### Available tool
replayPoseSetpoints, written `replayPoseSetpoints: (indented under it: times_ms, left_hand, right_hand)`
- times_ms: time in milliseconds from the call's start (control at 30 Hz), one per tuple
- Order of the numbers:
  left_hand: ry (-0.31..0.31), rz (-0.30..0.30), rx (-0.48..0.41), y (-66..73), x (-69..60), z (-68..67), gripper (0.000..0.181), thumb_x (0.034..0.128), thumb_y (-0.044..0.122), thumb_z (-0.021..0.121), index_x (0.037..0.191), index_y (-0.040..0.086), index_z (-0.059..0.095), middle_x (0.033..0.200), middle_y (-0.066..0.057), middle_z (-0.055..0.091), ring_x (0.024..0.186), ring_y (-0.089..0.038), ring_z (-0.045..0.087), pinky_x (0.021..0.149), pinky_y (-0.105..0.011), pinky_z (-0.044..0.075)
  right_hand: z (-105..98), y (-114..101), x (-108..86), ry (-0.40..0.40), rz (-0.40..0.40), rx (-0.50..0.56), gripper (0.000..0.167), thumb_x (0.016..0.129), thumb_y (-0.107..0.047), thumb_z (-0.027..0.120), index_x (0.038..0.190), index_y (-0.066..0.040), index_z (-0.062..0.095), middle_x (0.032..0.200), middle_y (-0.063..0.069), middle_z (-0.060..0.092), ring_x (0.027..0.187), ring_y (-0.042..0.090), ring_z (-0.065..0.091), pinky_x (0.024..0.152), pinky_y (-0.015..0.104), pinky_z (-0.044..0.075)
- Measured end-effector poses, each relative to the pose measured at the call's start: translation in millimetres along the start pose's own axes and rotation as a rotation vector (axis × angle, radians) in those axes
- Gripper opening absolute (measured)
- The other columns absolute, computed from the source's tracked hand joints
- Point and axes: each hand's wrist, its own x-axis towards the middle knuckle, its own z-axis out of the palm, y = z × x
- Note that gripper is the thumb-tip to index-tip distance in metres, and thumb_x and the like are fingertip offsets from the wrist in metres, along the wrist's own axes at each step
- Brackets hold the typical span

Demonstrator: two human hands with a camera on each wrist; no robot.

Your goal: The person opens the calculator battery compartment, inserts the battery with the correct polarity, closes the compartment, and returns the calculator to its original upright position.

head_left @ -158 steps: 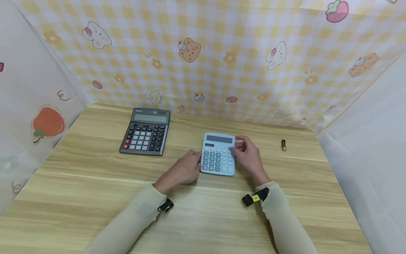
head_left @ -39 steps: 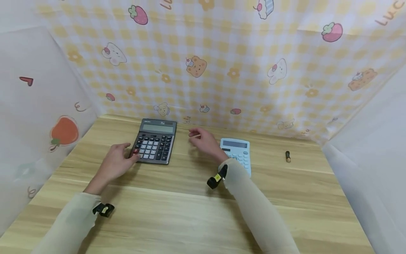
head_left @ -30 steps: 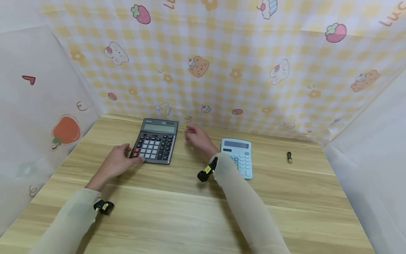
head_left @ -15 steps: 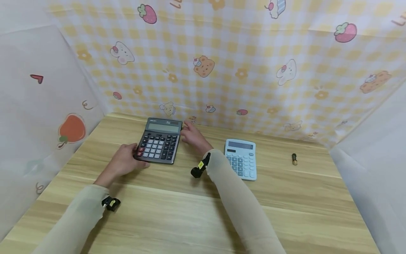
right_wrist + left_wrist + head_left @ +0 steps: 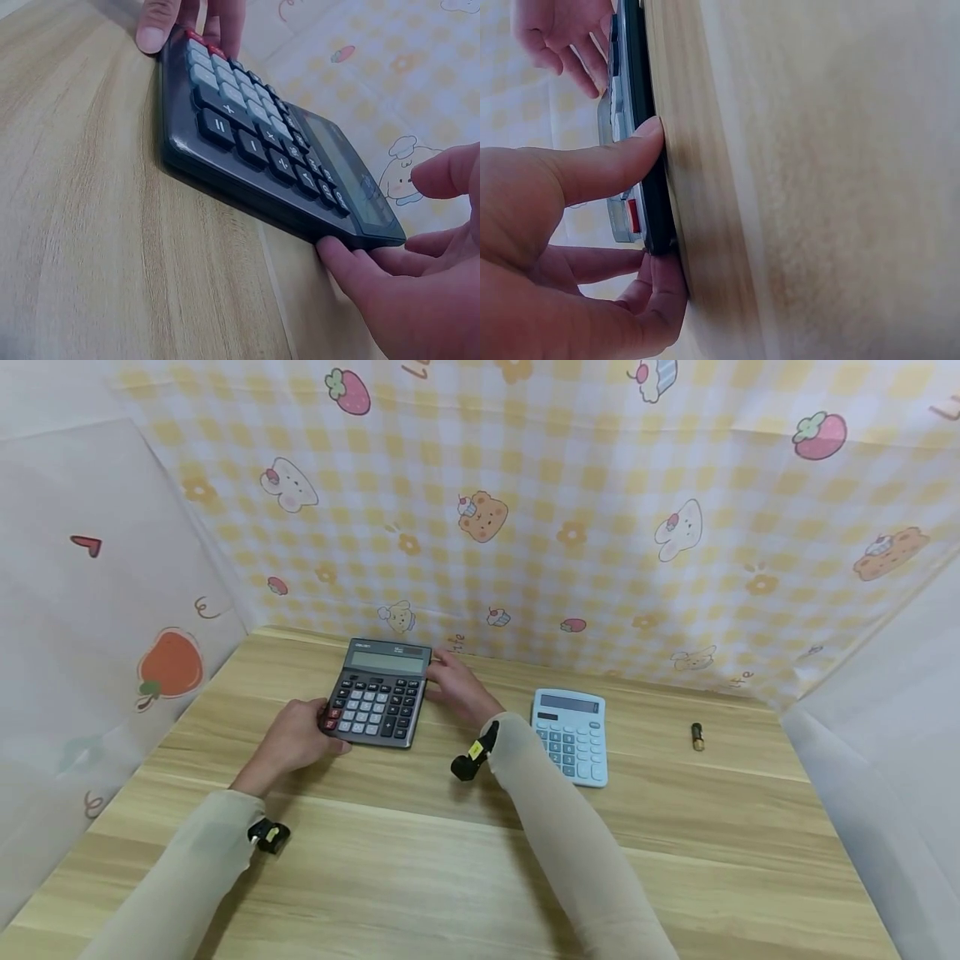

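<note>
The right grip, its hold unclear, had crossed to the dark calculator, left of the blue calculator; the left grip pinched one corner. The dark calculator seemed stiff, light, best edge-held.

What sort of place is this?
Probably a staged filming booth: a wood-grain table before a yellow-checked cartoon backdrop, pale coverings at both sides, and black devices worn at both wrists.
</note>
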Motion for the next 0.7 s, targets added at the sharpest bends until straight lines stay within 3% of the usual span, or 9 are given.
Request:
replayPoseSetpoints:
  times_ms: [300, 700]
  left_hand:
    - [-0.045, -0.001, -0.029, 7.3, -3.5, 3.0, 0.095, 0.0855, 0.019, 0.096, 0.152, -0.024, 0.044, 0.145, -0.045, 0.055, 0.134, -0.057, 0.057, 0.115, -0.069, 0.042]
    - [-0.116, 0.035, -0.127, 25.8, -17.9, 20.8, 0.097, 0.0815, 0.025, 0.099, 0.153, -0.018, 0.049, 0.143, -0.037, 0.062, 0.130, -0.050, 0.063, 0.112, -0.066, 0.045]
  right_hand:
    - [-10, -7, -14.0, 0.018, 0.063, 0.052, 0.078, 0.110, 0.000, 0.051, 0.178, -0.011, 0.013, 0.176, 0.025, 0.030, 0.156, 0.042, 0.041, 0.121, 0.050, 0.043]
    - [-44, -9, -47.0, -0.063, 0.060, -0.006, 0.072, 0.115, -0.005, 0.043, 0.178, -0.009, 0.007, 0.174, 0.027, 0.031, 0.151, 0.046, 0.047, 0.120, 0.052, 0.044]
